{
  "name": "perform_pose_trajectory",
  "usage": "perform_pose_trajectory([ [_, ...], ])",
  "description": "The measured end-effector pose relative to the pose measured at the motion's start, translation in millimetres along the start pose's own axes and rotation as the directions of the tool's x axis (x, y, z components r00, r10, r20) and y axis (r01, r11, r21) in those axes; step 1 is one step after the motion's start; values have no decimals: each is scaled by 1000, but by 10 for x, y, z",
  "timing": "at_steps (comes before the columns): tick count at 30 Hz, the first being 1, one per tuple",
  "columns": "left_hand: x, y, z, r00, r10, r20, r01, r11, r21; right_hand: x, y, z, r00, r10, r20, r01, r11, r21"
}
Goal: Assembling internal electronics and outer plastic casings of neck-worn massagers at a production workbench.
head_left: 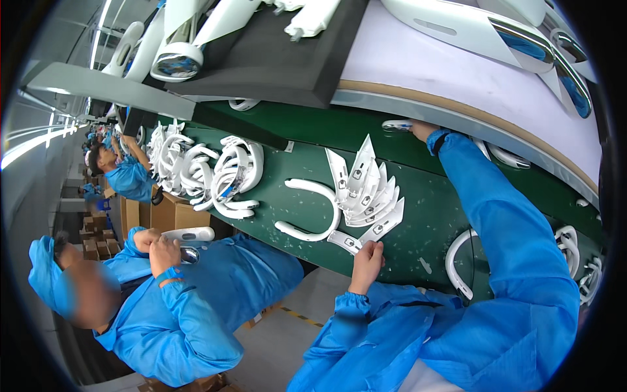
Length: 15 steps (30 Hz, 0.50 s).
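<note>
My left hand (pixel 367 266) is closed at the green bench's near side, its fingertips pinching a white, pointed flat panel with small dark cutouts (pixel 383 223). Beyond that panel, several similar white panels (pixel 366 186) lie fanned in a pile. A white U-shaped band (pixel 334 208) rests just left of the pile. Stretched to the far side, my right hand (pixel 423 130) is at a white rounded piece with a glossy end (pixel 396 125). Its fingers are partly hidden, and they appear to grip that piece.
A raised shelf (pixel 392 62) overhangs the far side, with white housings on it. White curved bands (pixel 228 173) are heaped at left on the green bench (pixel 294 251). Another band (pixel 457 261) lies near my right arm. A co-worker in blue (pixel 183 294) holds a white part at left.
</note>
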<state>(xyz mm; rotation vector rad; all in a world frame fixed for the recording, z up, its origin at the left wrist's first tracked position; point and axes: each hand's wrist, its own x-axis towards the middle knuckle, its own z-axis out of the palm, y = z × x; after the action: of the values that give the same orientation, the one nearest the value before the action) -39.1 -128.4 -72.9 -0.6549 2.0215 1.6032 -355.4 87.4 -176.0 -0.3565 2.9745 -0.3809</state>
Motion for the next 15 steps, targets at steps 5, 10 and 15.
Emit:
perform_pose_trajectory([
  [5,99,177,170,987,107,116,-85,980,-177,-579,-190,-610,990,47,-131,7,922,386],
  [10,111,592,579,775,199,599,-104,976,-191,-1634,-402,-1427,942,212,262,-107,-549,829],
  [15,-96,1159,957,684,678,269,-215,540,-814,-2826,-843,-1269,973,111,201,-35,-796,604],
])
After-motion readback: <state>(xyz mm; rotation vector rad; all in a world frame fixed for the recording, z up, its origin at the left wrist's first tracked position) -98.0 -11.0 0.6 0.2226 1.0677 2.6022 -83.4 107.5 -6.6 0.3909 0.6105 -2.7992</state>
